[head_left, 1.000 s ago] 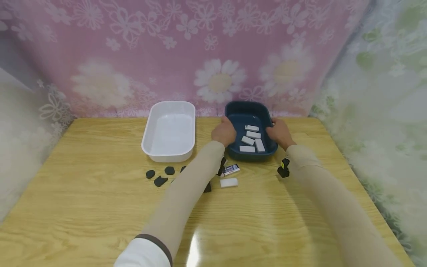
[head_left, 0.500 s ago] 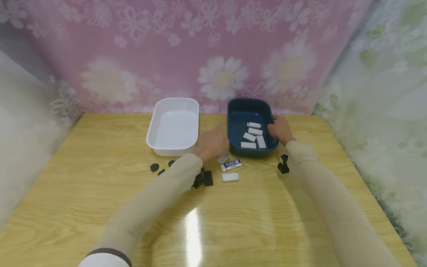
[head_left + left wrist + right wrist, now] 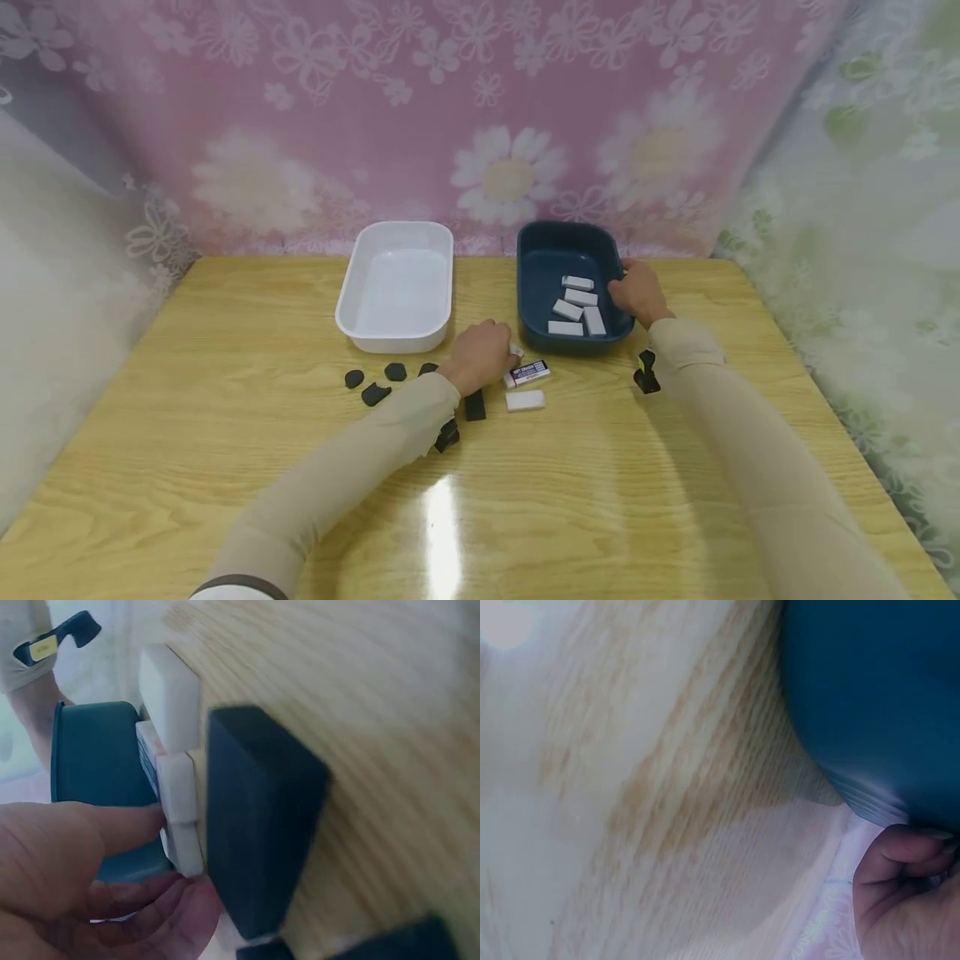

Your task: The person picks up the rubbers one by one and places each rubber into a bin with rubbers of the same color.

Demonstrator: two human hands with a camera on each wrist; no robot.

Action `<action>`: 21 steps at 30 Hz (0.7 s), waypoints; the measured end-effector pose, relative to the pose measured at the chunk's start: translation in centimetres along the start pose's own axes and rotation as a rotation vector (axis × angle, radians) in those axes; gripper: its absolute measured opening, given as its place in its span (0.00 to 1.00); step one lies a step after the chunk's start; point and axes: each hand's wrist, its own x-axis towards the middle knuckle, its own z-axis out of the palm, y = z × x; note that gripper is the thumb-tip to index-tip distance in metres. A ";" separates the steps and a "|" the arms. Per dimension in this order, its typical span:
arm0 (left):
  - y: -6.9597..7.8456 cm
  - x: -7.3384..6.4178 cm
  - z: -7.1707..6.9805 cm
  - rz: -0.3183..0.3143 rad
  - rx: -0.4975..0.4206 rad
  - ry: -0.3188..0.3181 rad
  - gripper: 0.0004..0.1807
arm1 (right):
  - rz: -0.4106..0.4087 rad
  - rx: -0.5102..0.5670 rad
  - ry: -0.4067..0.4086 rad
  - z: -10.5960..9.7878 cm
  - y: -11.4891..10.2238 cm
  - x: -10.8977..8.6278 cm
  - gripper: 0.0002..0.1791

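My left hand [image 3: 480,357] is low over the table, just in front of the gap between the two tubs. Its thumb and fingertips pinch a white eraser [image 3: 184,851], mostly hidden by the hand in the head view. Close beside it lie an eraser in a printed sleeve [image 3: 527,373] and a plain white eraser [image 3: 525,401]. My right hand [image 3: 641,293] grips the right rim of the dark blue tub [image 3: 531,275], fingers curled at its side. Inside that tub lie several white erasers [image 3: 581,297].
Left of the blue tub stands a white tub [image 3: 401,279]. Several small dark pieces [image 3: 375,393] lie in front of it, and a black rectangular block [image 3: 475,406] is near my left wrist. A pink floral curtain [image 3: 360,133] hangs behind the table.
My left hand has left the blue tub's left rim and come down toward me to the eraser, which it now pinches. The right hand stays on the tub's rim.
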 end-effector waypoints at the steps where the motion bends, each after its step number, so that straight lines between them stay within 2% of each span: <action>1: 0.1 0.1 0.1 -0.009 0.006 -0.001 0.13 | -0.001 0.001 0.003 0.0 0.1 0.0 0.31; 4: 0.4 0.3 0.2 -0.027 0.010 0.000 0.13 | -0.020 0.009 0.016 0.1 0.2 0.0 0.30; 10: 0.9 0.8 0.1 -0.022 0.047 0.004 0.12 | -0.048 0.012 0.031 0.2 0.3 0.1 0.28; 15: 0.3 0.8 0.0 -0.019 0.067 0.036 0.15 | -0.045 0.011 0.040 0.1 0.3 0.2 0.28; 18: -0.3 0.4 -0.4 -0.023 0.019 0.075 0.17 | -0.037 0.006 0.020 0.1 0.4 0.3 0.29; 21: -0.8 -0.2 -1.7 -0.026 -0.061 0.120 0.16 | -0.022 -0.007 -0.002 0.1 0.7 0.3 0.30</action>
